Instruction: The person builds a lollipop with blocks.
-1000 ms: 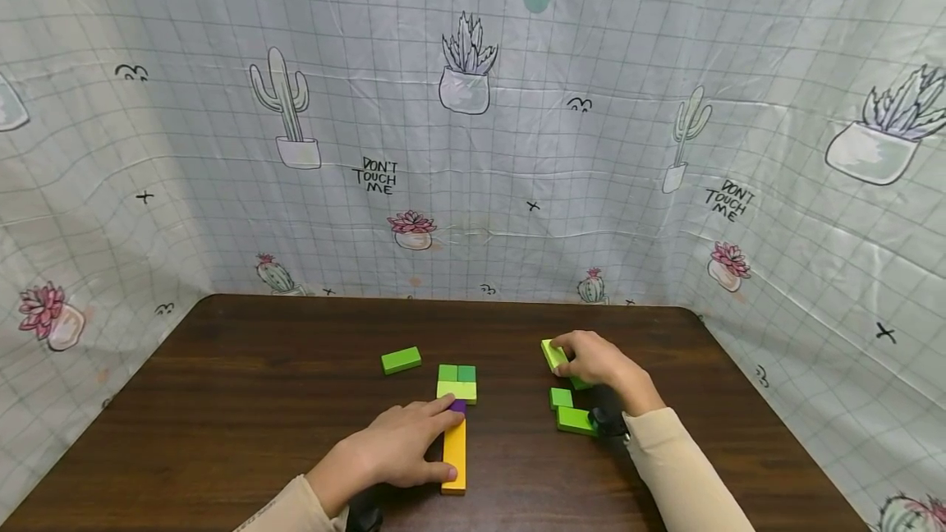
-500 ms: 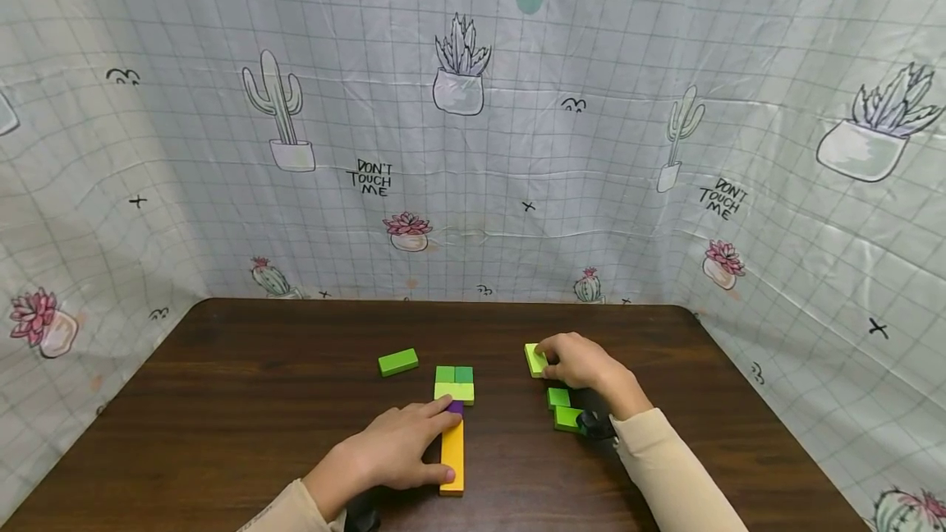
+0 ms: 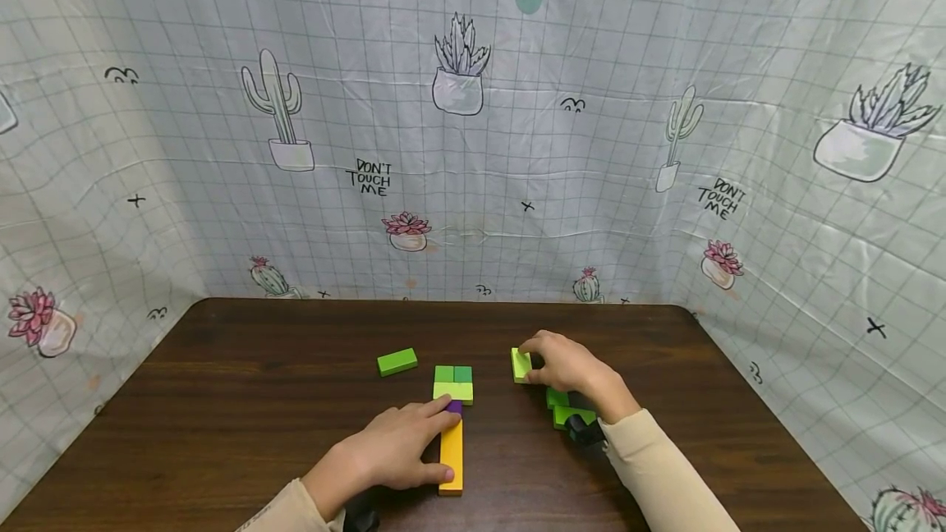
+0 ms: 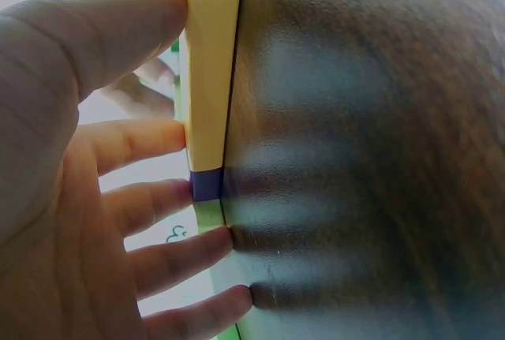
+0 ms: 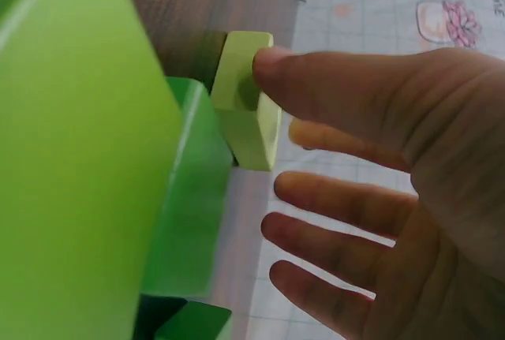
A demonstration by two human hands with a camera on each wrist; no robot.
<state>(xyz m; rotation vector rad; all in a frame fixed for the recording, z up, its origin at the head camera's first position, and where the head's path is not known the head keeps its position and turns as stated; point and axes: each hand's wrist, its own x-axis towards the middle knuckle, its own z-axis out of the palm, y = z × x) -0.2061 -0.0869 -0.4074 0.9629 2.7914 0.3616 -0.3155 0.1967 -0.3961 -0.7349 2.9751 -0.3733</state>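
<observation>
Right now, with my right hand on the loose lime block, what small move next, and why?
I'd probably slide the lime block left toward the darker green square: your right hand pinches it, a gap separates the two, and your left hand rests against the yellow bar.

I have a strip of free tabletop (image 3: pixel 491 425) left of the right hand (image 3: pixel 567 361), between its yellow-green block (image 3: pixel 521 365) and the grouped blocks (image 3: pixel 460 391). Behind its fingers it is tighter for me: two green blocks (image 3: pixel 572 416) sit below the wrist. Along the left hand's (image 3: pixel 392 443) right side the yellow bar (image 3: pixel 452 456) stands in the way, the grouped blocks at its fingertips. Its left side gives me wide room (the roomiest by far), a lone green block (image 3: pixel 397 362) lying farther ahead.
</observation>
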